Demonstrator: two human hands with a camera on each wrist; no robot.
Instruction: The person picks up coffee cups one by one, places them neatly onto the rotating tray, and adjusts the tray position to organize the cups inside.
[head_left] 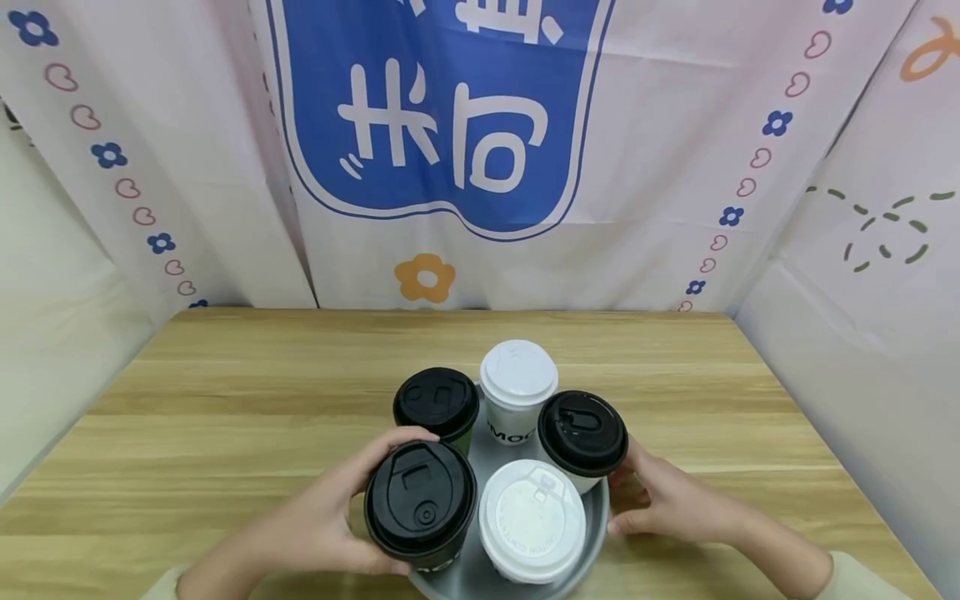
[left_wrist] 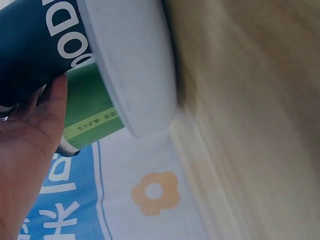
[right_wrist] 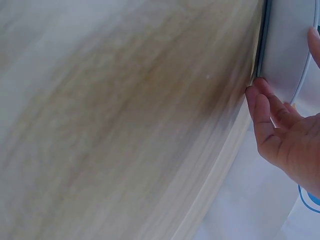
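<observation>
Five lidded paper cups stand together on a round grey tray (head_left: 600, 517). My left hand (head_left: 341, 508) grips the near-left dark cup (head_left: 422, 500) around its side, below its black lid. Behind it is a green cup (left_wrist: 92, 100) with a black lid. A white-lidded cup (head_left: 519, 379) is at the back, a black-lidded white cup (head_left: 582, 437) on the right, and another white-lidded cup (head_left: 532, 521) at the front. With loosely bent fingers, my right hand (head_left: 671, 496) touches the tray's right side; its fingertips (right_wrist: 260, 87) meet the lower edge.
The tray sits on a wood-grain table (head_left: 225, 417). A white cloth backdrop with a blue printed sign (head_left: 442, 108) hangs behind the table, and pale side walls (head_left: 862, 292) flank it.
</observation>
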